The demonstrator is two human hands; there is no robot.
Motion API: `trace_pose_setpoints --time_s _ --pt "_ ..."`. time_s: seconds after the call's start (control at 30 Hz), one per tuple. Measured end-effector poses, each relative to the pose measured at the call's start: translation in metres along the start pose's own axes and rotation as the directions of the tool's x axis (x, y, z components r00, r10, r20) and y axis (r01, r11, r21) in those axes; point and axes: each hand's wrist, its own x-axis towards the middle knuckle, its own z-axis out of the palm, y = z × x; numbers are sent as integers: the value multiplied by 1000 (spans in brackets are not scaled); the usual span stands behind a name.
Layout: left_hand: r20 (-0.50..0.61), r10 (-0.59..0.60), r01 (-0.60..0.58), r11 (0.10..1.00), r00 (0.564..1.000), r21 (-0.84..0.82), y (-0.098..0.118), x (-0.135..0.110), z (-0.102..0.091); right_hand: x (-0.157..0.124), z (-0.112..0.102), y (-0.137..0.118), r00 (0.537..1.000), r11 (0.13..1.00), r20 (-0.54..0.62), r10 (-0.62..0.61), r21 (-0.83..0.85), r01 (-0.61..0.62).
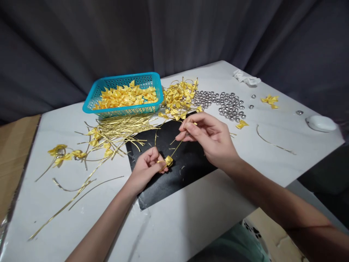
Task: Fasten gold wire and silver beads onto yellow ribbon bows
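Note:
My left hand (152, 163) pinches a small yellow ribbon bow (169, 160) over the black mat (174, 185). From that bow a thin gold wire (178, 146) runs up and to the right. Higher up, my right hand (208, 135) is closed on the wire, thumb against fingers. A bit of yellow shows at the right fingertips, too small to make out. Behind the hands lies a pile of yellow bows on gold wires (180, 95). Left of the mat is a bundle of loose gold wires (122, 127).
A blue plastic basket (122, 111) of yellow bows stands at the back left. Silver beads (230, 105) are scattered to the right of the pile. A crumpled white tissue (247, 78) and a white oval object (321, 123) lie at the right. Joined bows (64, 154) rest at the left.

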Motion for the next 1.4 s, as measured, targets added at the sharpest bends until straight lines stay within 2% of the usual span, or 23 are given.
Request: trace_pose_setpoints --time_s 0.43,0.6,0.73,0.87,0.97,1.13,1.27,1.4 --pt "16 41 -41 999 999 2 -2 1 -1 -3 -2 -9 997 997 -9 -79 -21 79" --pt "6 27 -27 999 1000 -18 -2 0 1 -5 4 -8 995 995 -10 -96 -33 95" --pt "-1 51 -51 998 999 -21 -4 -1 0 -7 9 0 983 972 61 -172 -154 180" --pt "-10 97 -97 995 995 -19 -8 -2 -4 -6 8 6 975 927 211 -63 -350 136" --pt "-31 122 -122 992 992 -9 -10 -1 -5 -3 7 8 954 901 299 20 -420 112" --pt "-106 152 -154 988 983 -9 -7 2 -1 -3 5 8 937 886 318 141 -463 23" --pt "-134 131 -134 991 982 -14 -6 2 1 -6 7 6 921 817 363 139 -568 100" --pt "-143 90 -95 995 986 -30 -5 1 1 -8 9 8 908 783 395 140 -605 143"
